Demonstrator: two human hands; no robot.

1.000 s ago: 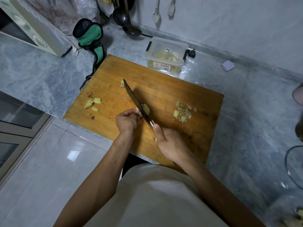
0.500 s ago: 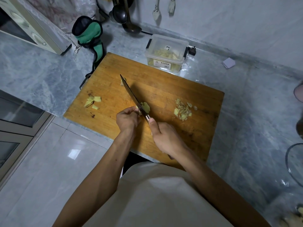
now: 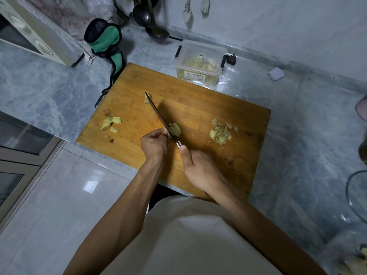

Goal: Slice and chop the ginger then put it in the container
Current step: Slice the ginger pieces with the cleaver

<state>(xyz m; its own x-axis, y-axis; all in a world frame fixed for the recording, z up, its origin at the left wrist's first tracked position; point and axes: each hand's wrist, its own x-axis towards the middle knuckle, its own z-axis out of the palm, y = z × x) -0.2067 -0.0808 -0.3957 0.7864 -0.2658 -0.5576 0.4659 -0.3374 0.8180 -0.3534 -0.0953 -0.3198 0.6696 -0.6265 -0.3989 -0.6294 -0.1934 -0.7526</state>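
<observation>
On the wooden cutting board (image 3: pixel 198 104) my right hand (image 3: pixel 200 169) grips the handle of a knife (image 3: pixel 158 116), whose blade edge is down on a ginger piece (image 3: pixel 175 129). My left hand (image 3: pixel 154 143) pinches that ginger from the left, fingers curled beside the blade. A pile of chopped ginger (image 3: pixel 219 132) lies to the right of the blade. A few ginger chunks (image 3: pixel 110 123) lie at the board's left, and one small bit (image 3: pixel 148 99) sits by the knife tip. The clear plastic container (image 3: pixel 200 62) behind the board holds ginger slices.
A grey marble counter (image 3: pixel 307 135) surrounds the board. A green and black cloth item (image 3: pixel 105 42) lies at the back left, near an appliance (image 3: pixel 33 30). Ladles (image 3: pixel 153 18) and spoons hang on the wall. A glass bowl rim (image 3: pixel 355 195) shows at the right edge.
The knife rose and drew back toward me, then came down again on the ginger piece. My left hand stayed on the ginger.
</observation>
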